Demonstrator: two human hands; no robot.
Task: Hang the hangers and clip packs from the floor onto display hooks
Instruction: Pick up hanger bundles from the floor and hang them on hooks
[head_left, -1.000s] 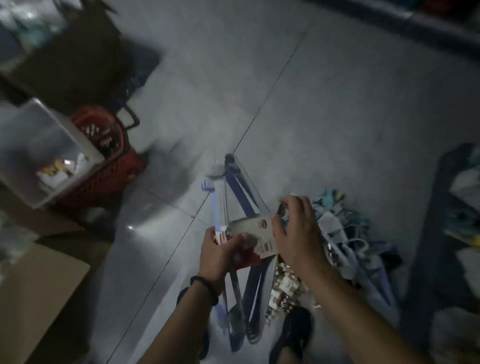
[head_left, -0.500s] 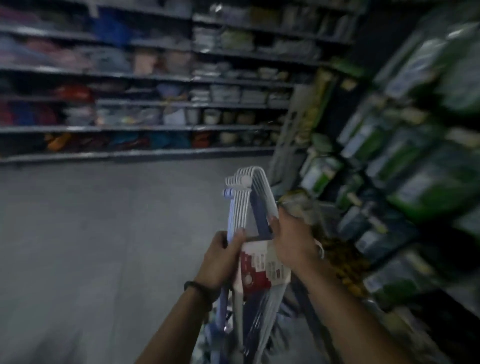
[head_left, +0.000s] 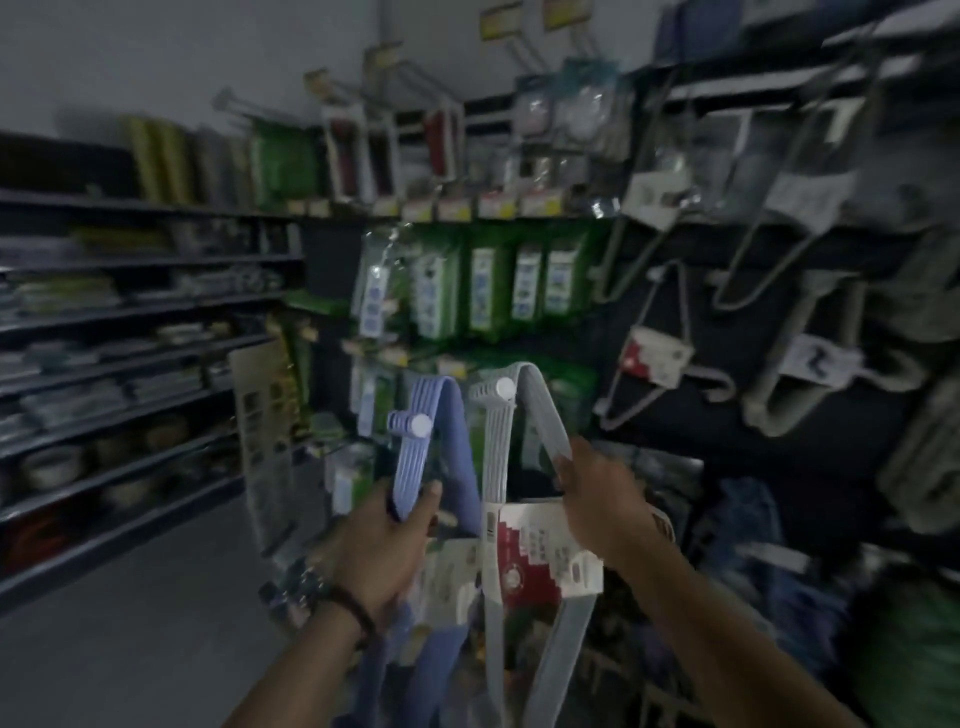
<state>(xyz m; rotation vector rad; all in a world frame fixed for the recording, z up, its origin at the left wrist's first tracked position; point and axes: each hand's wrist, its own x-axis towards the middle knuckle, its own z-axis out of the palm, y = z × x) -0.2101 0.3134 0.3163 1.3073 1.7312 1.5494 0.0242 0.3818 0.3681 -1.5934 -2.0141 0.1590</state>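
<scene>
Bundle splits apart: left hand (head_left: 379, 540) grips blue hanger pack (head_left: 410, 462), right hand (head_left: 597, 499) grasps grey hanger pack (head_left: 497, 457), both raised before hung hangers (head_left: 657, 358).

The left hand (head_left: 382, 545) gripped a blue hanger bundle (head_left: 415, 457); the right hand (head_left: 602, 504) held a white hanger bundle (head_left: 511, 447) beside it, near the green packs (head_left: 488, 291) hanging farther off.

Ribbed blue hanger pack (head_left: 409, 462), pale grey pack (head_left: 496, 441) w/ red-white label (head_left: 527, 564); bkgd packs (head_left: 485, 291) green, prob. white-labelled.
</scene>
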